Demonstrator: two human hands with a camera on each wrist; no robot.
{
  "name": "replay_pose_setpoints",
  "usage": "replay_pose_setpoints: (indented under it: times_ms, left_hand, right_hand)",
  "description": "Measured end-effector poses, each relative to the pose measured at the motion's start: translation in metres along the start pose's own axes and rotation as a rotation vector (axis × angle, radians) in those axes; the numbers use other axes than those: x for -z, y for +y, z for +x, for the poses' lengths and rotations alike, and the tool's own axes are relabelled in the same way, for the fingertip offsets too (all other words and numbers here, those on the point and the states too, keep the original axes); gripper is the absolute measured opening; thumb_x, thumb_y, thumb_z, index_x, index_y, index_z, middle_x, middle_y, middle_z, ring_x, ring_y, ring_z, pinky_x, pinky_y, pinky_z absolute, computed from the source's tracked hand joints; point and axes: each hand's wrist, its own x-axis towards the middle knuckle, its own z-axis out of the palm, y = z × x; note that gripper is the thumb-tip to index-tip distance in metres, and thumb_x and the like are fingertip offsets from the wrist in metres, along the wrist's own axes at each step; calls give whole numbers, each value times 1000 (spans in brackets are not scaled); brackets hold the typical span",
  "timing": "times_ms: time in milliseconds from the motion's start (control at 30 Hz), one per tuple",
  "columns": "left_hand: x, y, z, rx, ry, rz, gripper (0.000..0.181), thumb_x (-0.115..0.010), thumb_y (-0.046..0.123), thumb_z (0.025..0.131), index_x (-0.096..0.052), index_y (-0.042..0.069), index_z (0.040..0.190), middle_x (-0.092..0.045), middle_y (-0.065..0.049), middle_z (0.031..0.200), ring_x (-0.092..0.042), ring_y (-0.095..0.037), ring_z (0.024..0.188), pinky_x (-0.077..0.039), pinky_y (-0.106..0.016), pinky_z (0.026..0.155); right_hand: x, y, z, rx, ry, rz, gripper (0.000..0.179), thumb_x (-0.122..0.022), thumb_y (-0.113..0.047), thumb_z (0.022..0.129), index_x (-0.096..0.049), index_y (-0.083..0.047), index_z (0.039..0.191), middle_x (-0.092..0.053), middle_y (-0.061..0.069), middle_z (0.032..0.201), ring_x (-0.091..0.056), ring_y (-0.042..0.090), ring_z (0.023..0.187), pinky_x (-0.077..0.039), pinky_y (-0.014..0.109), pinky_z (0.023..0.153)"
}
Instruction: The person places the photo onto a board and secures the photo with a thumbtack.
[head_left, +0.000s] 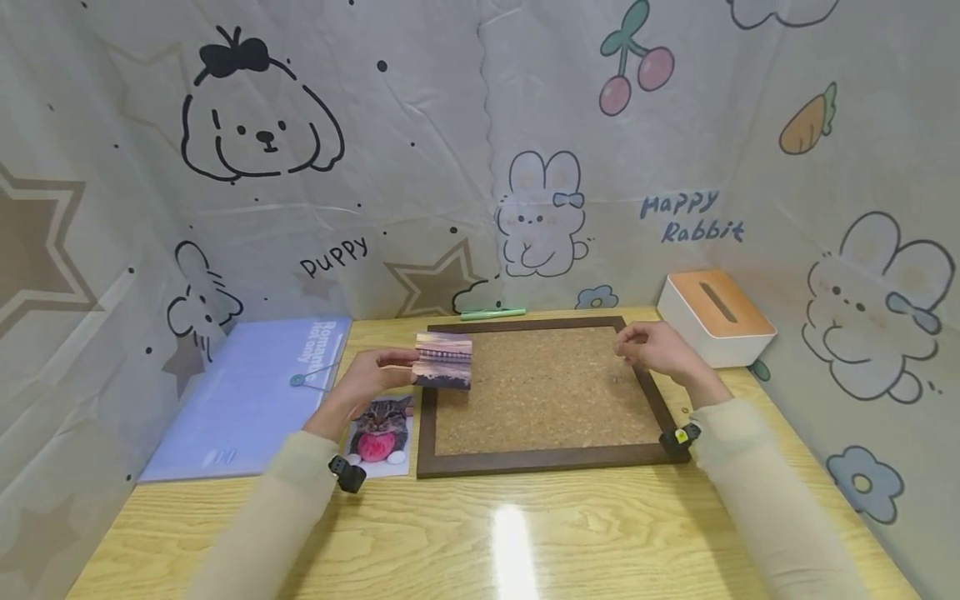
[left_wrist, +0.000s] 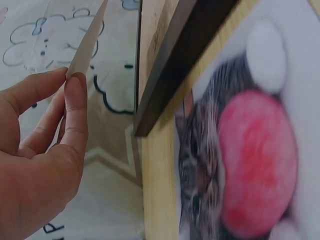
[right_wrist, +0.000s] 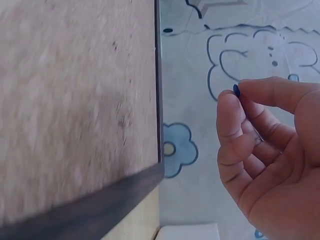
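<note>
Pinching a thin, stiff photo card [head_left: 444, 359] by its edge between thumb and curled forefinger, the left hand [head_left: 372, 375] held the card just above the left rim of the cork board [head_left: 547, 392]; in the left wrist view the card showed only as a pale, flat sliver between the fingertips [left_wrist: 75, 87]. The right hand [head_left: 654, 350] hovered over the board's far right corner, thumb and forefinger closed on a small, dark blue, rounded thing [right_wrist: 236, 90], too small to identify for certain.

The cork board was a wide rectangle of grainy, speckled tan cork inside a smooth dark brown wooden frame [head_left: 540, 459]. Most of the cork lay bare between the two hands. Just left of the frame, touching or nearly touching its edge, a glossy cat photo [head_left: 379, 436] lay flat on the table [head_left: 480, 533], whose pale wood grain shone under a light. Farther left lay a smooth lavender folder [head_left: 247, 392]. Behind the board a slim green pen [head_left: 492, 314] lay along the wall, and a white tissue box [head_left: 716, 317] with a wooden lid stood by the right corner.
</note>
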Motion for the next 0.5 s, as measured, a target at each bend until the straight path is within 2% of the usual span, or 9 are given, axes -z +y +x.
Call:
replay_pose_setpoints:
  times_ms: [133, 300, 500]
  left_hand:
    - [-15, 3, -2, 6, 1, -9, 41, -71, 11, 90, -66, 8, 130, -59, -15, 141, -57, -33, 127, -46, -51, 110]
    - [-31, 5, -4, 26, -18, -13, 40, -73, 12, 88, -68, 12, 128, -61, -14, 137, -58, -31, 126, -47, -49, 108]
    - [-48, 7, -5, 23, -37, -24, 38, -75, 12, 87, -69, 12, 124, -64, -14, 131, -60, -29, 120, -50, -46, 102]
  right_hand:
    - [-6, -8, 3, 5, 1, 2, 15, -62, -18, 97, -64, -3, 101, -70, 21, 94, -65, 26, 80, -53, 33, 59]
    - [-12, -19, 6, 13, 0, 2, 13, -62, -16, 97, -64, -4, 100, -69, 21, 94, -62, 20, 74, -49, 29, 55]
    - [-23, -32, 11, 50, -16, 5, 14, -61, -15, 98, -65, -3, 103, -69, 20, 94, -64, 30, 84, -50, 27, 58]
